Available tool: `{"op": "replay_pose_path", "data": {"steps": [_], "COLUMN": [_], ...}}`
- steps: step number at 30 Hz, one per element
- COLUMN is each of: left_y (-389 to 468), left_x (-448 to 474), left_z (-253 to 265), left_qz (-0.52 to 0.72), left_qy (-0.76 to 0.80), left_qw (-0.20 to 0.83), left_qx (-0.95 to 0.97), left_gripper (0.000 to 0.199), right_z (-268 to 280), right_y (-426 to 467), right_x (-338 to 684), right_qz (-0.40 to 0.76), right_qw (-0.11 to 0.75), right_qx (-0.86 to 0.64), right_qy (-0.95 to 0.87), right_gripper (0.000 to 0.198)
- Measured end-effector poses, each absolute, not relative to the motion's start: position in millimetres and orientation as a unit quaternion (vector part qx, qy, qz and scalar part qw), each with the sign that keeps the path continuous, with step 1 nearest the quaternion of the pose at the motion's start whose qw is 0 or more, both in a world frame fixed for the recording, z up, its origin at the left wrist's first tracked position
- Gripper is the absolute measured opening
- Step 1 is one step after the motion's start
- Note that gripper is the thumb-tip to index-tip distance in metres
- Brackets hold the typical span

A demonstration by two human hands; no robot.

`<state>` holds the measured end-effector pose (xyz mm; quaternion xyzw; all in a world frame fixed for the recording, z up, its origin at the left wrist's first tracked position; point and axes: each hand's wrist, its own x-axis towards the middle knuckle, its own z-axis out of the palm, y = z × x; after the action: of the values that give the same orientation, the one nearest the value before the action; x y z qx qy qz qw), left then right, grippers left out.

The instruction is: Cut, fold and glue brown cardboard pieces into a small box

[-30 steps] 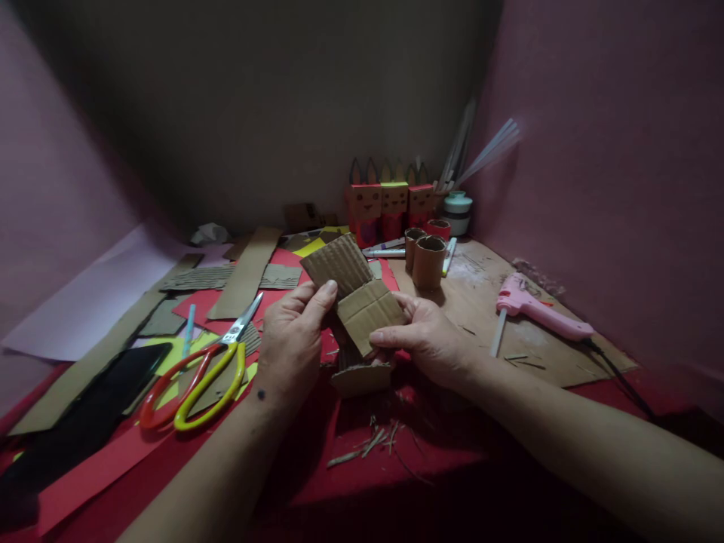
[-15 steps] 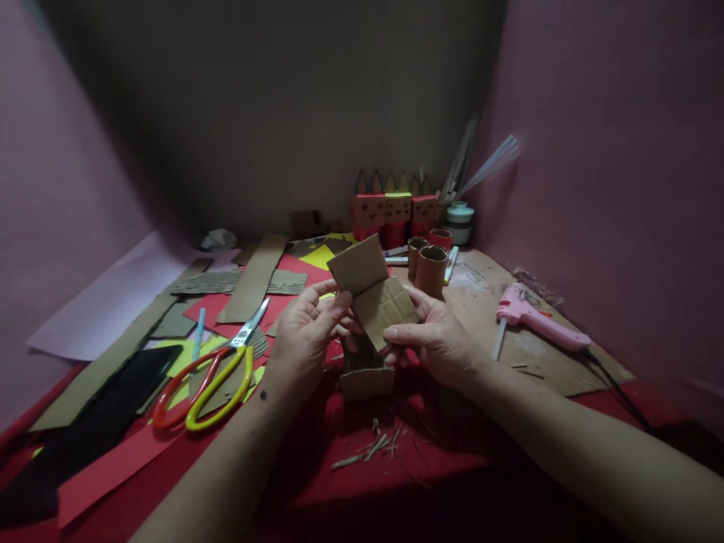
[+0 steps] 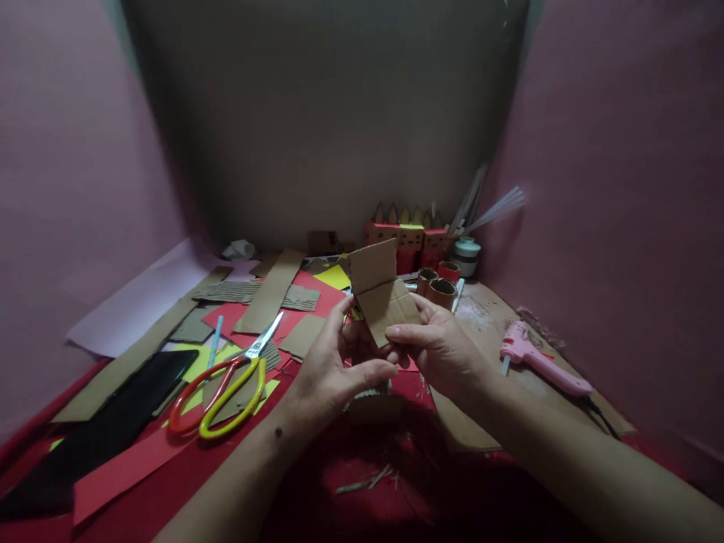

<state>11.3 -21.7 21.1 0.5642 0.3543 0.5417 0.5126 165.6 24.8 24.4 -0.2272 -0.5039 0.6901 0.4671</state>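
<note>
A creased piece of cardboard (image 3: pixel 388 311) is held up in front of me, its upper flap (image 3: pixel 374 264) bent back along a fold. My right hand (image 3: pixel 446 347) pinches its lower right part, thumb in front and fingers behind. Along the left edge, the fingers of my left hand (image 3: pixel 331 366) curl behind the piece and support it, while the thumb points right, off the cardboard. Some of those fingertips are hidden. Just below both hands, a small cardboard form (image 3: pixel 374 409) sits in shadow on the red cloth (image 3: pixel 317 483).
Scissors (image 3: pixel 231 388) with red and yellow handles lie left, beside a black flat object (image 3: pixel 113 430), cardboard strips and coloured paper. A pink glue gun (image 3: pixel 543 360) rests right. Cardboard tubes (image 3: pixel 441 292) and several decorated box-headed figures (image 3: pixel 410 237) stand behind, near a lidded jar (image 3: pixel 466 256).
My left thumb has come off the cardboard and dropped lower. The piece has turned a little more upright, still in my right hand. The camera view has shifted, so the surroundings appear lower.
</note>
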Motion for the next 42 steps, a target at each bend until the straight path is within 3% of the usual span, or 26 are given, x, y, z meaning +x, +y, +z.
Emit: {"op": "replay_pose_path", "data": {"steps": [3,5,7,10,15,21,30,42], "left_y": [-27.4,-28.2,-24.6,-12.2,2.5,8.9,15.8,6.7], "left_x": [4.9,-1.3,-6.7,-10.3,-8.4,7.5,20.9,14.8], "left_z": [17.5,9.8,-1.0,-14.5,-2.4,35.1,20.4,20.4], "left_qz": [0.525,0.483,0.428,0.469,0.543,0.538,0.538,0.588], "left_qy": [0.409,0.433,0.456,0.516,0.548,0.481,0.421,0.438], "left_qw": [0.468,0.445,0.418,0.353,0.29,0.409,0.527,0.502], "left_qx": [0.582,0.617,0.659,0.624,0.566,0.559,0.505,0.459], "left_gripper": [0.106,0.107,0.084,0.041,0.026,0.036,0.033,0.023], "right_z": [19.2,13.1,6.6,-1.2,-5.2,-4.2,-10.3,-15.2], "right_y": [30.8,34.2,36.6,38.9,38.8,33.7,32.7,32.4], "right_x": [159.9,160.6,164.1,170.1,172.2,170.4,170.5,170.6], "right_qz": [0.696,0.689,0.678,0.675,0.68,0.693,0.676,0.672], "right_qw": [0.483,0.497,0.504,0.497,0.488,0.467,0.455,0.434], "right_qx": [-0.229,-0.234,-0.242,-0.245,-0.233,-0.232,-0.238,-0.221], "right_qy": [-0.48,-0.473,-0.476,-0.487,-0.494,-0.498,-0.529,-0.558], "right_gripper": [0.039,0.038,0.04,0.038,0.044,0.042,0.034,0.044]}}
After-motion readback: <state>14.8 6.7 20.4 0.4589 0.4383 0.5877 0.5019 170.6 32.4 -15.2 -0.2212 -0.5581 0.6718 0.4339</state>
